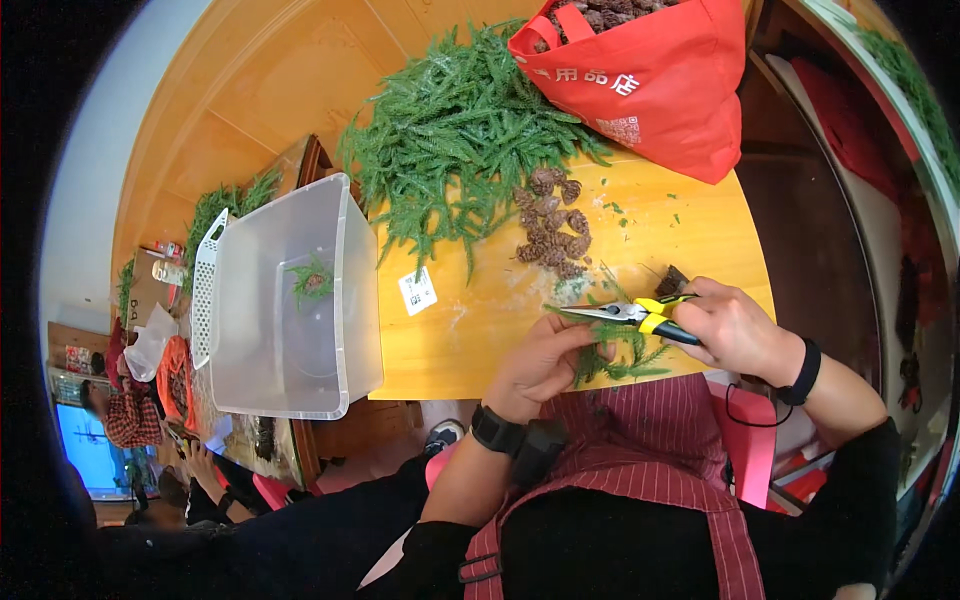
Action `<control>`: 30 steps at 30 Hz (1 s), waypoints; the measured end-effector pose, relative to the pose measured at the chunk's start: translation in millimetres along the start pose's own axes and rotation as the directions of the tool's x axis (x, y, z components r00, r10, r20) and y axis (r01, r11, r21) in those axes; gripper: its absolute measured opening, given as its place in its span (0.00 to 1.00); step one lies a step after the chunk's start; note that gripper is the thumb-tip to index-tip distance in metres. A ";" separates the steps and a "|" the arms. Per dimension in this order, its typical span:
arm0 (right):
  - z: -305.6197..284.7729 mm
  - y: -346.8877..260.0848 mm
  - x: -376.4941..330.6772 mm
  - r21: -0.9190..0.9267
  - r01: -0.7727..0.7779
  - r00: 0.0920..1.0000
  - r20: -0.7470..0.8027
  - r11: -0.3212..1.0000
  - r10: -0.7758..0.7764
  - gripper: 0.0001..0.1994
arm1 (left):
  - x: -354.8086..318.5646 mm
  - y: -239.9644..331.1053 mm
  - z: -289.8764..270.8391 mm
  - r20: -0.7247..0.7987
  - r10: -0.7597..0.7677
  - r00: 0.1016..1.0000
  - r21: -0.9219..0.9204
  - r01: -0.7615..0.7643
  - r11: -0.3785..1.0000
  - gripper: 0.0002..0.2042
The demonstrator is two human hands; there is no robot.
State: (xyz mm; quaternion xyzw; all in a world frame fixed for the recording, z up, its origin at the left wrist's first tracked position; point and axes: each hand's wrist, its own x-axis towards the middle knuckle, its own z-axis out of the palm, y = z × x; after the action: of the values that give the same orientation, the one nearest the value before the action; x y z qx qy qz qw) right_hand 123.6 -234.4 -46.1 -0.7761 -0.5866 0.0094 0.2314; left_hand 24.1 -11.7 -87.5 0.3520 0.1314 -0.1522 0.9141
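Observation:
My right hand (738, 328) is closed round the yellow and black handles of needle-nose pliers (657, 322). The silver jaws point left and lie across a green artificial pine sprig (640, 362) near my left hand (550, 365). That hand pinches the sprig between thumb and fingers, just over the table's near edge. Whether the jaws grip the stem cannot be made out. Beyond my hands, a cluster of brown pine cones (552, 238) lies on the yellow table (440, 350). A single dark cone (672, 283) sits close to the pliers.
A large heap of green sprigs (460, 120) covers the table's far left. A red bag (660, 95) full of pine cones stands at the far right. On the left is a clear plastic bin (350, 300) holding a sprig with a cone (314, 278). Another person's hand (203, 468) shows lower left.

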 end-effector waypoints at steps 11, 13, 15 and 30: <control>-10.0 58.8 5.0 -0.072 -0.487 0.873 -0.041 0.870 0.485 0.12 | -13.9 44.0 -13.6 -0.205 0.347 0.915 0.888 0.025 0.459 0.20; -5.2 62.7 2.7 -0.105 -0.489 0.869 0.021 0.866 0.494 0.13 | -18.1 49.6 -19.0 -0.205 0.420 0.884 0.954 0.085 0.288 0.24; 1.1 70.2 0.1 -0.122 -0.476 0.876 0.027 0.871 0.482 0.13 | -19.6 55.1 -30.9 -0.066 0.540 0.839 0.996 0.026 0.082 0.26; 16.2 43.7 50.5 -0.072 -0.384 0.899 0.199 0.921 0.390 0.08 | 48.4 58.1 -53.0 0.128 0.617 0.776 0.949 0.086 -0.305 0.14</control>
State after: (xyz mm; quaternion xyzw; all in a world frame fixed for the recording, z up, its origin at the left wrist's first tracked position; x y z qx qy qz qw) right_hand 174.4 -191.5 -63.8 -0.8752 -0.4418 0.1277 0.1500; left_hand 83.1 56.5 -107.3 0.9620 0.0772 0.1198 0.2331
